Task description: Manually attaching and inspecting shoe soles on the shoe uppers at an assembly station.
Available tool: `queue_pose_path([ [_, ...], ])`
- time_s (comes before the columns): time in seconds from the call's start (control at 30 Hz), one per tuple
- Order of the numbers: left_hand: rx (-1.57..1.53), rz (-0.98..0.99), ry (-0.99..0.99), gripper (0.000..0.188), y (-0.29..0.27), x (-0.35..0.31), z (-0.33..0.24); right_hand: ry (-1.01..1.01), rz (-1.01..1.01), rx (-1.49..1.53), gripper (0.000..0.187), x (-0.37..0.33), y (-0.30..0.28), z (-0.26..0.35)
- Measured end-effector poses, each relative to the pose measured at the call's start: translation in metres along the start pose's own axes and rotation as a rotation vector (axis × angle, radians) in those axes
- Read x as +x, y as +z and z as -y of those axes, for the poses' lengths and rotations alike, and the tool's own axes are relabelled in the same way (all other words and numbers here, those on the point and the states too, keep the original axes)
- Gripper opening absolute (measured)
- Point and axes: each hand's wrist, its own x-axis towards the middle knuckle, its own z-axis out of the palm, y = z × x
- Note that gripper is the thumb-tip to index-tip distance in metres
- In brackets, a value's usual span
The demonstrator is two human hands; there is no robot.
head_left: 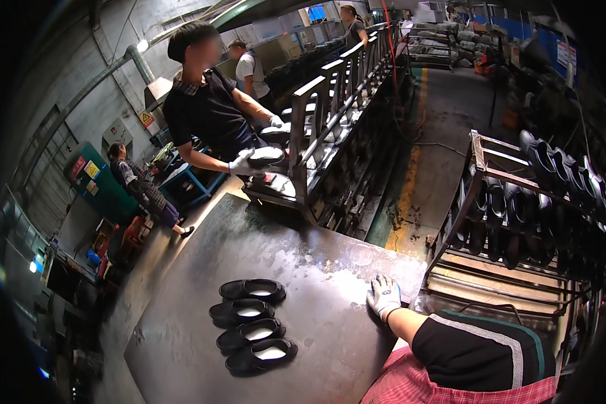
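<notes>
Triangle sign [146, 119]: yellow, on my grey left wall.
Diamond signs [91, 170]: yellow, on the green board, lower left.

Four black slip-on shoes [252, 326] side by side on the worn metal table [316, 269].

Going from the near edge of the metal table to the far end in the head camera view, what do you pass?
Row of four black shoes → gloved hand resting on the table's right edge → bare worn tabletop → a co-worker's gloved hands holding a black shoe at the conveyor rack.
</notes>
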Motion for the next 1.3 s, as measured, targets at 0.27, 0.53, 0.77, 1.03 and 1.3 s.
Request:
queue_pose_path([
  [0.27, -0.073, -0.02, 0.005, 0.056, -0.013, 0.006, -0.015, 0.011, 0.005, 0.015, 0.056, -0.002, 0.003, -0.003],
  [0.53, -0.073, -0.047, 0.055, 0.056, -0.015, 0.013, -0.02, -0.01, -0.001, 0.005, 0.055, -0.001, 0.002, -0.002],
  [0.77, -0.022, -0.062, 0.093, 0.056, 0.009, 0.005, -0.004, -0.015, 0.006, 0.003, 0.055, 0.0, 0.001, 0.002],
  [1.03, 0.01, -0.056, 0.095, 0.057, 0.022, 0.006, -0.005, -0.005, 0.004, -0.003, 0.055, -0.002, 0.003, -0.001],
  [1.3, 0.005, -0.041, 0.142, 0.057, 0.009, 0.008, -0.009, 0.005, 0.02, 0.003, 0.056, 0.001, 0.002, 0.0],
])
